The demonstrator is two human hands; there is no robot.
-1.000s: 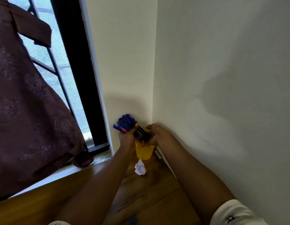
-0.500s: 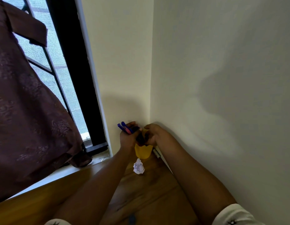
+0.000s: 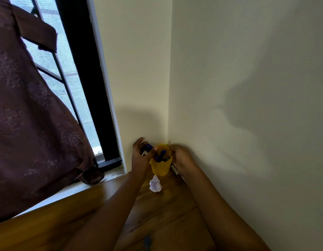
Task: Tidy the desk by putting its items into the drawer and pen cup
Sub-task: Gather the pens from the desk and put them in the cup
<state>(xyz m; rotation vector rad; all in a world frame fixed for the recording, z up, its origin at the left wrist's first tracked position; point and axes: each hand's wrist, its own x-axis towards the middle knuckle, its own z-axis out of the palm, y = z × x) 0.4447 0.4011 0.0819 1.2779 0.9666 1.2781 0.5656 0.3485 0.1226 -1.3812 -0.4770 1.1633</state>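
**Pens at the mouth of the cup**

The cup (image 3: pixel 160 164) stands on the desk (image 3: pixel 166 211) in the far corner where the two walls meet, with several stowed pens (image 3: pixel 162 154) upright inside it. It looks light and narrow, so the main risk is a tip: if the pens (image 3: pixel 148 147) in the left hand (image 3: pixel 139 157) go in at a slant, or catch on those inside, they could lever the cup over or jam across its rim. A pen slipping from the bunch could roll off toward the window side. The marker (image 3: pixel 174 169) lying by the right wall, just beside the cup, may get knocked farther into the corner.

The left hand is at the cup's left, thumb raised, fingers curled round a few blue pens held just beside the rim. The right hand (image 3: pixel 180 157) wraps the cup's right side and steadies it. Both forearms reach far across the desk, converging on the cup. A paper ball (image 3: pixel 155 183) lies just near of the cup, untouched. The drawer is out of view.
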